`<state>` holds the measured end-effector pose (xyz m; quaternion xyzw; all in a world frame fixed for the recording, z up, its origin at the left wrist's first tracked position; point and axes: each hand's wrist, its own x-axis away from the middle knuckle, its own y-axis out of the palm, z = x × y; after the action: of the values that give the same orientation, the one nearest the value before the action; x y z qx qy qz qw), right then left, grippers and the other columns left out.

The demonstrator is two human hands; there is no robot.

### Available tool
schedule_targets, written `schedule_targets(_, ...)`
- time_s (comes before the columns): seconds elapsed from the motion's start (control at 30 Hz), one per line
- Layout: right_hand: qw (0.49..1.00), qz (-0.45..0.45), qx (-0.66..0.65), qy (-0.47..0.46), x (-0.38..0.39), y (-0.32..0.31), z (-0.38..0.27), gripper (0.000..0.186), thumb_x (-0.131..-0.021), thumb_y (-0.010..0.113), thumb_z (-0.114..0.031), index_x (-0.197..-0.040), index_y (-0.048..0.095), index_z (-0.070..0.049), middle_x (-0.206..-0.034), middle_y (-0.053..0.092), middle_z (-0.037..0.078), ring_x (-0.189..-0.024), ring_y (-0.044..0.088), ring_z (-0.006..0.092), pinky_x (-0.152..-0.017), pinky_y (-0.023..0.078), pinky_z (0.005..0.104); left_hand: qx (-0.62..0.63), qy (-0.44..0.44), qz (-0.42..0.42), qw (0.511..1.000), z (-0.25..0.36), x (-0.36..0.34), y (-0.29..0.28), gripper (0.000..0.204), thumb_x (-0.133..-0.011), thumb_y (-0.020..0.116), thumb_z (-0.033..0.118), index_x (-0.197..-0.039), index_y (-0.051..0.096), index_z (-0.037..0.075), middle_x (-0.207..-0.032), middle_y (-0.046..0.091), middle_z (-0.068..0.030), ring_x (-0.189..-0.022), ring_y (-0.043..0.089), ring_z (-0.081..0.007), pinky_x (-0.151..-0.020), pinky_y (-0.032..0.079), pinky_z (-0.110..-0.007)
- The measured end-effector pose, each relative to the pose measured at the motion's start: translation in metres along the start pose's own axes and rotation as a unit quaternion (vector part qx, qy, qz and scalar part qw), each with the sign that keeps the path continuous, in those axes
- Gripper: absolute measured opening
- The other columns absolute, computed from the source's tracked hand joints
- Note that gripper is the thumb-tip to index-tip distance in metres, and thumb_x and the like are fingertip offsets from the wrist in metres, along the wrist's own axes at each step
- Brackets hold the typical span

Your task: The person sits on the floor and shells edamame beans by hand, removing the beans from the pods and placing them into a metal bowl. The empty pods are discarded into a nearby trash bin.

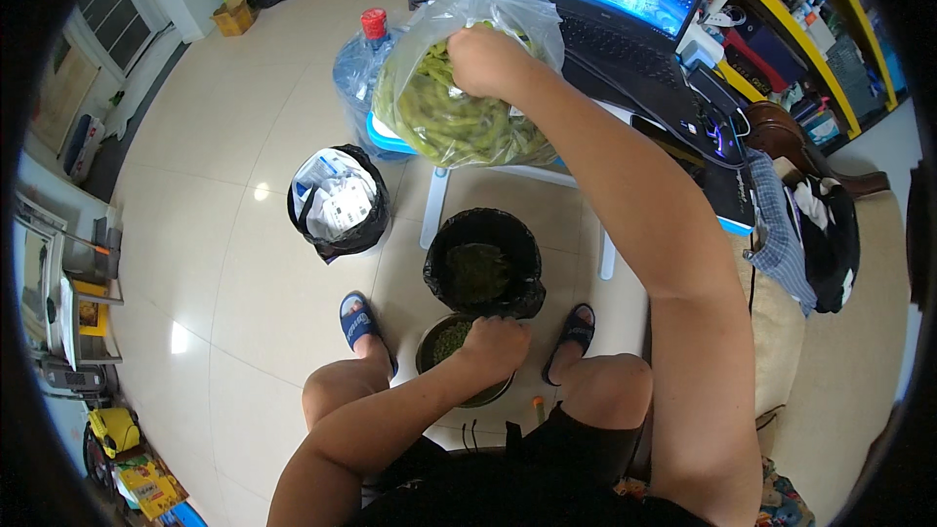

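My right hand (478, 59) reaches into an open clear plastic bag (410, 107) full of green pods (468, 127) at the top centre, its fingers curled and their tips hidden among the contents. Below, my left hand (496, 346) is closed above a round bowl (439, 342) of small green pieces, partly covering it; what it holds, if anything, is hidden. Just beyond the bowl stands a black-lined bin (449, 239) with greenish material at the bottom.
A laptop (610, 49) sits behind the bag, beside a large blue bottle (356, 73). A second bin (337, 205) with white waste stands left. A couch (849, 361) with clothes (825, 244) is at right. My slippered feet (361, 322) flank the bowl.
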<state>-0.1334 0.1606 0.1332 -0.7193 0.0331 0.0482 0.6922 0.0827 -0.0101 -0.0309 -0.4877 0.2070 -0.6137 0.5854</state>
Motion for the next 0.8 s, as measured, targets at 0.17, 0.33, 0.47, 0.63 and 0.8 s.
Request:
schedule_targets(0.17, 0.998, 0.047, -0.041, -0.02, -0.024, 0.034, 0.051, 0.018, -0.07, 0.057, -0.006, -0.083, 0.066, 0.003, -0.087, 0.065, 0.022, -0.082, 0.064, 0.0373, -0.074, 0.052, 0.0413, -0.011, 0.028, 0.064, 0.998, -0.001, -0.003, 0.012, 0.025, -0.077, 0.058, 0.011, -0.099, 0.058, 0.001, -0.09, 0.064, -0.0161, -0.083, 0.064, -0.0317, -0.07, 0.053, -0.041)
schedule_targets(0.33, 0.936, 0.279, -0.183, 0.111, 0.013, 0.008, 0.03, 0.008, -0.07, 0.063, -0.006, -0.076, 0.064, 0.0, -0.07, 0.063, 0.015, -0.066, 0.064, 0.025, -0.064, 0.051, 0.0358, -0.018, 0.005, 0.083, 0.996, -0.008, 0.002, 0.004, 0.025, -0.08, 0.059, 0.017, -0.099, 0.058, 0.0, -0.086, 0.063, -0.0166, -0.08, 0.064, -0.0319, -0.069, 0.052, -0.041)
schedule_targets(0.47, 0.828, 0.377, -0.396, 0.127, 0.055, -0.005, 0.024, 0.009, -0.079, 0.06, -0.003, -0.087, 0.061, 0.003, -0.069, 0.062, 0.009, -0.061, 0.063, 0.0145, -0.054, 0.049, 0.0293, 0.055, -0.044, 0.123, 0.99, -0.013, -0.003, -0.018, 0.025, -0.083, 0.06, 0.02, -0.1, 0.058, 0.002, -0.088, 0.064, -0.017, -0.083, 0.064, -0.033, -0.069, 0.051, -0.042)
schedule_targets(0.63, 0.823, 0.256, -0.465, 0.2, 0.153, 0.0, -0.002, 0.013, -0.085, 0.059, -0.005, -0.095, 0.061, 0.002, -0.071, 0.061, 0.004, -0.058, 0.057, 0.0086, -0.054, 0.047, 0.0238, 0.315, -0.027, 0.318, 0.894, -0.023, -0.001, -0.061, 0.025, -0.085, 0.063, 0.014, -0.106, 0.058, 0.002, -0.088, 0.064, -0.0135, -0.078, 0.064, -0.0245, -0.066, 0.05, -0.039)
schedule_targets(0.8, 0.864, 0.18, -0.443, 0.157, 0.219, 0.073, -0.039, 0.012, -0.082, 0.061, -0.008, -0.091, 0.062, 0.0, -0.075, 0.064, 0.017, -0.064, 0.061, 0.0292, -0.061, 0.048, 0.0342, 0.646, 0.013, 0.365, 0.67, -0.039, -0.008, -0.072, 0.009, -0.09, 0.059, 0.01, -0.093, 0.06, 0.001, -0.078, 0.061, -0.0026, -0.068, 0.057, -0.0092, -0.06, 0.048, -0.021)
